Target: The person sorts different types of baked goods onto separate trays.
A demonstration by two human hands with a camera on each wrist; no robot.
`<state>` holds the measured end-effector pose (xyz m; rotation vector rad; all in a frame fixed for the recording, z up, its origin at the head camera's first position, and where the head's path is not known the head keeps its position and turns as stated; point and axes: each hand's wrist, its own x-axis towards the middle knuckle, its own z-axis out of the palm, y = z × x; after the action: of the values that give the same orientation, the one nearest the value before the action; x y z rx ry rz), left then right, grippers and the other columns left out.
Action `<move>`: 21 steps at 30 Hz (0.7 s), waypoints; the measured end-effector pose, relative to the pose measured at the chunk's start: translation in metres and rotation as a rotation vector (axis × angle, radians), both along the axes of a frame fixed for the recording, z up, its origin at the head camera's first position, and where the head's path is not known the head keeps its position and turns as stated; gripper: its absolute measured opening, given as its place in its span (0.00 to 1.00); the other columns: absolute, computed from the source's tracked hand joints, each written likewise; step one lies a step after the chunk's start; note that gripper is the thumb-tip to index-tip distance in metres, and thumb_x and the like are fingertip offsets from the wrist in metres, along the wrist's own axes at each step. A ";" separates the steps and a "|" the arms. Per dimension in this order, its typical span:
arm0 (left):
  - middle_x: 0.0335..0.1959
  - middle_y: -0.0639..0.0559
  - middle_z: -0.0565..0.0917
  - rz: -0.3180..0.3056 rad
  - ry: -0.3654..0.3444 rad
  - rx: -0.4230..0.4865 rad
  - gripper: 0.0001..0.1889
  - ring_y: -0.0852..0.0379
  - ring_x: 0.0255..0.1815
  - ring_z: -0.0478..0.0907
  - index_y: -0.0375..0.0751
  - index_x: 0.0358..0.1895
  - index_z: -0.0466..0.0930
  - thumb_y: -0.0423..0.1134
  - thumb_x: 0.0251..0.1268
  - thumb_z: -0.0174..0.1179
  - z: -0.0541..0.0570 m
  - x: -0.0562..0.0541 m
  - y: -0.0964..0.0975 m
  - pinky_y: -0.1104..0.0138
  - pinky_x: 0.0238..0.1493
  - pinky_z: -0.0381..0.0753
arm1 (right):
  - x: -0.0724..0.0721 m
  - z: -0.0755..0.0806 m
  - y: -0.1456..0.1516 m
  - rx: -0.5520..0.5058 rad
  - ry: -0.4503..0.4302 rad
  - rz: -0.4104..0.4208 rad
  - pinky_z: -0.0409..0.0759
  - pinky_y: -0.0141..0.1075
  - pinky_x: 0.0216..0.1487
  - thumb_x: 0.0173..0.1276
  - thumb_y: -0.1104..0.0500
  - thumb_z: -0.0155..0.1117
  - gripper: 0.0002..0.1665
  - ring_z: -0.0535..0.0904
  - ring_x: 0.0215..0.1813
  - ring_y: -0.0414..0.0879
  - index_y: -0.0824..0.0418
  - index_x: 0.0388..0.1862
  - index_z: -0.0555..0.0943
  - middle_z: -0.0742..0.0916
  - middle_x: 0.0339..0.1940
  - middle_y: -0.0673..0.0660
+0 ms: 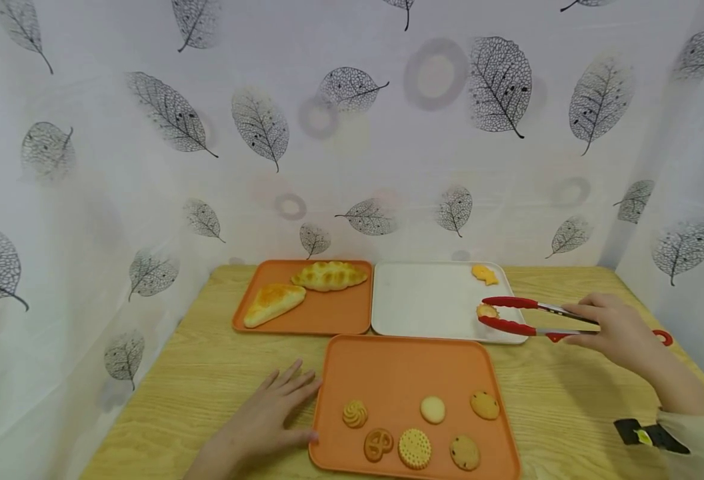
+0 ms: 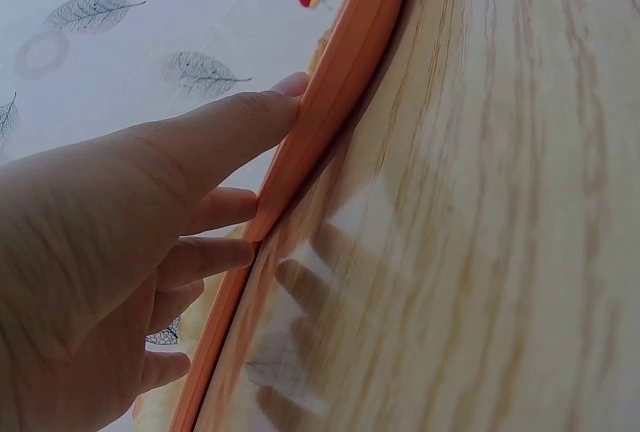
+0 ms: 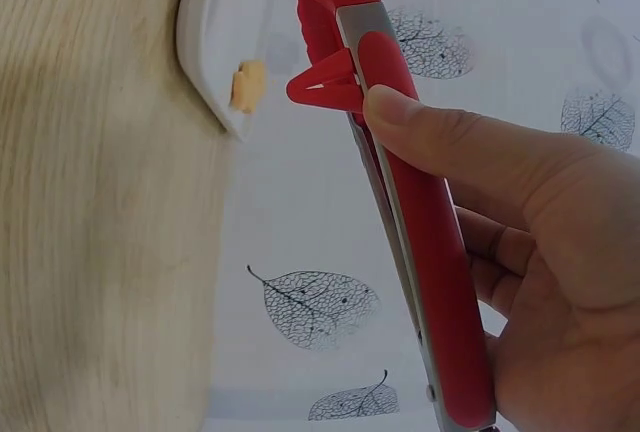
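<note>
Red-tipped metal tongs (image 1: pixel 511 327) are gripped in my right hand (image 1: pixel 616 333), thumb on one arm and fingers round the other. Between their tips sits a small, round, scallop-edged cookie (image 1: pixel 487 311), over the right part of the white tray (image 1: pixel 424 300); whether it touches the tray I cannot tell. A fish-shaped cracker (image 1: pixel 485 274) lies farther back on that tray. With fingers spread, my left hand (image 1: pixel 268 413) touches the left rim of the front orange tray (image 1: pixel 406 367). The left wrist view shows the fingertips against the tray's edge (image 2: pixel 330 102).
On the front tray lie several cookies, among them a pretzel (image 1: pixel 379 445), a swirl cookie (image 1: pixel 355 414) and a round dotted biscuit (image 1: pixel 415 449). A back-left orange tray (image 1: pixel 340 317) holds a triangular bread (image 1: pixel 274 304) and a long bun (image 1: pixel 329 276). Leaf-patterned curtains (image 1: pixel 352 153) enclose the table.
</note>
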<state>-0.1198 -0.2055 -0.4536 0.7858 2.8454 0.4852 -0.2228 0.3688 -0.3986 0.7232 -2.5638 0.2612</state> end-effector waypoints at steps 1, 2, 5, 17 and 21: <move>0.76 0.50 0.64 0.001 0.000 0.000 0.44 0.44 0.80 0.49 0.53 0.75 0.61 0.73 0.59 0.50 0.000 0.000 0.000 0.40 0.75 0.52 | -0.001 -0.002 0.001 0.002 -0.004 -0.008 0.67 0.33 0.25 0.28 0.59 0.84 0.33 0.71 0.31 0.45 0.67 0.41 0.87 0.81 0.31 0.53; 0.76 0.51 0.64 0.001 0.000 0.000 0.44 0.44 0.80 0.49 0.53 0.75 0.61 0.73 0.59 0.50 0.000 0.000 0.000 0.40 0.75 0.52 | -0.001 -0.003 0.003 0.006 -0.011 -0.017 0.68 0.33 0.25 0.29 0.59 0.84 0.33 0.71 0.31 0.46 0.67 0.41 0.87 0.81 0.31 0.53; 0.76 0.51 0.64 0.006 0.000 0.007 0.44 0.44 0.80 0.48 0.53 0.75 0.61 0.73 0.59 0.50 -0.001 0.000 0.000 0.39 0.76 0.51 | -0.004 -0.006 0.006 0.026 -0.030 -0.045 0.68 0.34 0.25 0.31 0.59 0.83 0.32 0.73 0.32 0.49 0.68 0.40 0.87 0.81 0.30 0.54; 0.75 0.52 0.66 0.007 0.034 0.009 0.44 0.45 0.80 0.51 0.55 0.74 0.62 0.73 0.58 0.52 -0.004 -0.001 -0.001 0.40 0.75 0.53 | -0.009 -0.016 0.012 0.071 -0.184 -0.142 0.64 0.33 0.27 0.42 0.54 0.81 0.32 0.73 0.34 0.52 0.70 0.46 0.84 0.81 0.33 0.58; 0.75 0.52 0.65 0.007 0.017 0.015 0.44 0.45 0.80 0.50 0.54 0.75 0.62 0.73 0.58 0.52 -0.004 -0.001 -0.001 0.40 0.75 0.52 | -0.010 -0.016 0.012 0.066 -0.215 -0.153 0.63 0.33 0.27 0.44 0.54 0.81 0.33 0.73 0.35 0.53 0.71 0.48 0.84 0.80 0.34 0.59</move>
<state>-0.1213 -0.2064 -0.4576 0.7862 2.8646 0.5035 -0.2330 0.3811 -0.4146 0.5439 -2.8276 0.2155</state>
